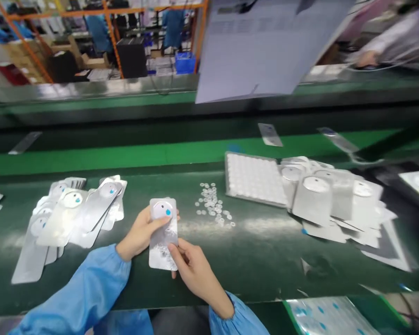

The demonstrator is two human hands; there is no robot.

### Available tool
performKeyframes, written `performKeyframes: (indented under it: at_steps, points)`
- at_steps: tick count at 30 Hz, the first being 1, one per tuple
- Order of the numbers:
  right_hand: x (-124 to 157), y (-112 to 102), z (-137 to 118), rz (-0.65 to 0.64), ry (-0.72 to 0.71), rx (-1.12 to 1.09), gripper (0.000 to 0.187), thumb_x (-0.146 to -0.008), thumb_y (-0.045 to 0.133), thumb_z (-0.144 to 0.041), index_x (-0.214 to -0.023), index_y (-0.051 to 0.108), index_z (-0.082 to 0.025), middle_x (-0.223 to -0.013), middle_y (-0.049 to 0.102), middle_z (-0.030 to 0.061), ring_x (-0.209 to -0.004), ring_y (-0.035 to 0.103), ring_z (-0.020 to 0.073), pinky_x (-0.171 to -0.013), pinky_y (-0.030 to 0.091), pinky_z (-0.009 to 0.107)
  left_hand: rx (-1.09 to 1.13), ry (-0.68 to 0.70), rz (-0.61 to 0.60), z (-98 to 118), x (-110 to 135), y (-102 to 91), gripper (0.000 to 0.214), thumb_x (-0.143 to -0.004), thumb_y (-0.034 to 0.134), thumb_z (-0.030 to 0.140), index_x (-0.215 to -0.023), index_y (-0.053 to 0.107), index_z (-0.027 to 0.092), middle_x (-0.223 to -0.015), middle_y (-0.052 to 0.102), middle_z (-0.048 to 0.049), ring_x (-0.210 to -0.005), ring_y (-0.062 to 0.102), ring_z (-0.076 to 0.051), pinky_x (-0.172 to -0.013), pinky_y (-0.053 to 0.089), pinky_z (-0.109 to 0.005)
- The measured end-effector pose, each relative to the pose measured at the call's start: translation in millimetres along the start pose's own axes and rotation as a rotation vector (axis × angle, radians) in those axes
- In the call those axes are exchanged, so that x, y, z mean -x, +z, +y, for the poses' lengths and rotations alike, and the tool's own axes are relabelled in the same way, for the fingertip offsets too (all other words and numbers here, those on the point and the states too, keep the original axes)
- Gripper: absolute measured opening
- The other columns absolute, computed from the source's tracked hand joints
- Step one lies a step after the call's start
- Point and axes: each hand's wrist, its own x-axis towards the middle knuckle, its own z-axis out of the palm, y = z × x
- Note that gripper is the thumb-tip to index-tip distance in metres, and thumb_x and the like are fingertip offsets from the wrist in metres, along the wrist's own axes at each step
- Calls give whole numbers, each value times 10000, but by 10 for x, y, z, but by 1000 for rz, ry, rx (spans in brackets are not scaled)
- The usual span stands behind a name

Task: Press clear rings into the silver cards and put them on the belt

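I hold a silvery foil strip with a round white pad and a blue dot at its top, just above the dark green bench. My left hand grips its upper left side, thumb across the front. My right hand pinches its lower edge with thumb and fingers. Both arms wear blue sleeves. To the left lies a fanned pile of similar strips. Several small clear discs are scattered just right of the strip.
A white tray of small round pieces lies right of centre, beside a heap of white backing sheets with round pads. A green conveyor belt runs behind. A paper sheet hangs overhead. Another person's arm is at the far right.
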Motion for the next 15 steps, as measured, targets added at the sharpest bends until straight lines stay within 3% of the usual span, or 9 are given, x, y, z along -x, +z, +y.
performKeyframes:
  at_steps: [3,6,15]
  points:
    - [16,0,-17,-36,22,84,419,-1061,431,-544,-807,517,-222,-560,574,-38,-506,610,154,-531,427,257,180,-90,-9,34,-74,-50,407,-671,896,281,-1016,748,125,-1055,780,-154,-988,738,-305,-776,561,-321]
    - [17,5,-48,-46,31,141,407,-1064,421,-535,-820,516,-224,-567,580,-34,-514,619,161,-543,427,260,208,-134,-6,2,-72,-37,323,-662,865,275,-909,753,100,-935,783,-151,-876,745,-271,-704,546,-280]
    - [149,105,-59,10,29,162,408,-1066,426,-521,-793,498,-227,-612,576,-25,-572,622,157,-562,447,247,145,-77,30,-64,28,16,319,-761,827,360,-940,705,127,-887,777,-112,-746,730,-220,-659,543,-279]
